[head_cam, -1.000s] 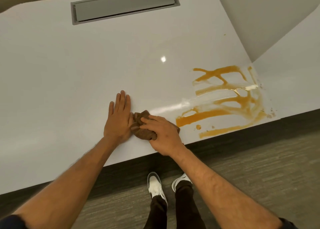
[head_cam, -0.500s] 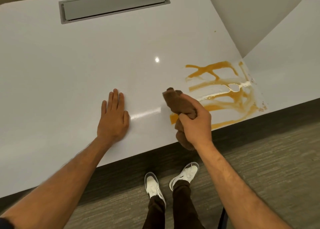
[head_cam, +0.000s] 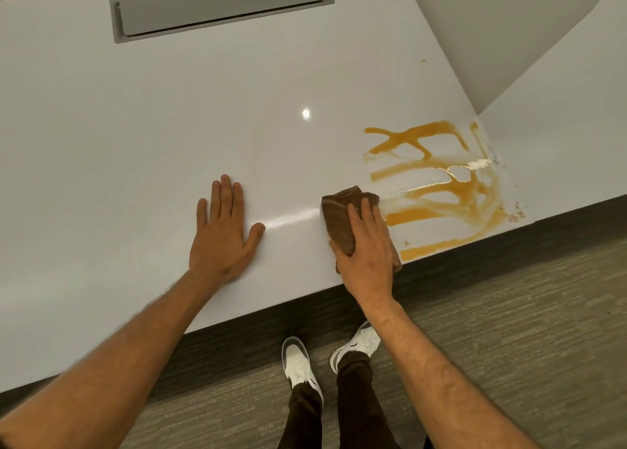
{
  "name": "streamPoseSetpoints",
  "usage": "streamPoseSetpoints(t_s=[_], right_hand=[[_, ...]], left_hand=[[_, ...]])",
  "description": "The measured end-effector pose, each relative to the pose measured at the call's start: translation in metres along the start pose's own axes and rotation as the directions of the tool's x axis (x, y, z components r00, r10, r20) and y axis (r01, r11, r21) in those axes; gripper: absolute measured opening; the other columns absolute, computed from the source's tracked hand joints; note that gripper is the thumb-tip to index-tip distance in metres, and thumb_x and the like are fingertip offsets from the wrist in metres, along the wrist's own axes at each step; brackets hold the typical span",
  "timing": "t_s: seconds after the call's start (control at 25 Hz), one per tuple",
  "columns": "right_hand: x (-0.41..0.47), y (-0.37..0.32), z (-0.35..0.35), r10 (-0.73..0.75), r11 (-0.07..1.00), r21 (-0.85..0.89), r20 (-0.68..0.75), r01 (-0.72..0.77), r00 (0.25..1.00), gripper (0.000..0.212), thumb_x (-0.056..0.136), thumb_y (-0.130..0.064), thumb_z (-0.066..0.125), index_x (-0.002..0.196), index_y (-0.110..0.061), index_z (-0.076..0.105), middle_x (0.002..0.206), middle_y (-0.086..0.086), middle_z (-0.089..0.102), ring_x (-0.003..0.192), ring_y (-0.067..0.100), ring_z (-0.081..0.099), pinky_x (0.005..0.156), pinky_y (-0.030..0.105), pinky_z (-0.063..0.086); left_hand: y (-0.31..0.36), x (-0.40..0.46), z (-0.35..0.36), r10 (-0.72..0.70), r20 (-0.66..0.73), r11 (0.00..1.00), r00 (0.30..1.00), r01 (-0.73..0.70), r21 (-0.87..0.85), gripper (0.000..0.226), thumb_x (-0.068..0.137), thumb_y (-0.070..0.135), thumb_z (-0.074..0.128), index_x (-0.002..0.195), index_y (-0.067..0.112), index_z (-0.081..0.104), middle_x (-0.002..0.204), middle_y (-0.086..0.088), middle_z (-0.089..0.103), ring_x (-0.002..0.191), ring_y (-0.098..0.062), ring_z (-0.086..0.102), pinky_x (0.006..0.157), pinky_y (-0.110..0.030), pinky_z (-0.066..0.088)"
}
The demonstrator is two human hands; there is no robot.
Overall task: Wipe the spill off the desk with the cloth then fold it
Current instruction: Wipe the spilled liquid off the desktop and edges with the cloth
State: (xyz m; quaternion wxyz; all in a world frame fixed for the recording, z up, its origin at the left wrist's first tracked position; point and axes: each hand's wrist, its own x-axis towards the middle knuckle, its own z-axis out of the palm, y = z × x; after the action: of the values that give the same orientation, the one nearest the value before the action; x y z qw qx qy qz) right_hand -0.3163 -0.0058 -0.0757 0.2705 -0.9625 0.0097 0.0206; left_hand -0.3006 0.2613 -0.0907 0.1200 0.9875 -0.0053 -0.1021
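Brown and bunched, the cloth (head_cam: 342,218) lay on the white desk (head_cam: 135,143) near its front edge, pinned under the right hand (head_cam: 364,248). That hand lay over the cloth with its fingers (head_cam: 366,211) stretched forward and only slightly bent, while the thumb curled round the cloth's left side, so the hand pressed and gripped it at once. One end of the cloth poked out beyond the fingertips, and a little of it showed past the right side of the hand at the desk edge. The cloth's right side touched the left end of the spill (head_cam: 441,191), an orange-yellow liquid spread in streaks and loops over the right part of the desk and reaching down to the front edge. A few small specks lay beside the spill's right end. The left hand (head_cam: 222,235) rested flat on the desk, well to the left of the cloth, palm down, fingers straight and close together, thumb out to the side, holding nothing. A grey recessed panel (head_cam: 220,6) sat in the desk at the far side. Below the desk edge two white shoes (head_cam: 300,364) stood on the grey carpet (head_cam: 509,313), under dark trouser legs.
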Motion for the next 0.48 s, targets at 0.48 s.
streamPoseSetpoints(t_s=[0.48], right_hand=[[0.019, -0.057, -0.014, 0.029, 0.764, 0.620, 0.240, -0.177, 0.970, 0.045, 0.100, -0.029, 0.060, 0.143, -0.039, 0.052, 0.125, -0.027, 0.066, 0.119, -0.005, 0.059, 0.108, 0.027, 0.048]], left_hand=[[0.000, 0.001, 0.002, 0.001, -0.002, 1.000, 1.000, -0.001, 0.026, 0.092, 0.098, 0.067, 0.011, 0.165, 0.009, -0.012, 0.174, -0.011, -0.020, 0.161, -0.026, -0.018, 0.131, -0.051, -0.003]])
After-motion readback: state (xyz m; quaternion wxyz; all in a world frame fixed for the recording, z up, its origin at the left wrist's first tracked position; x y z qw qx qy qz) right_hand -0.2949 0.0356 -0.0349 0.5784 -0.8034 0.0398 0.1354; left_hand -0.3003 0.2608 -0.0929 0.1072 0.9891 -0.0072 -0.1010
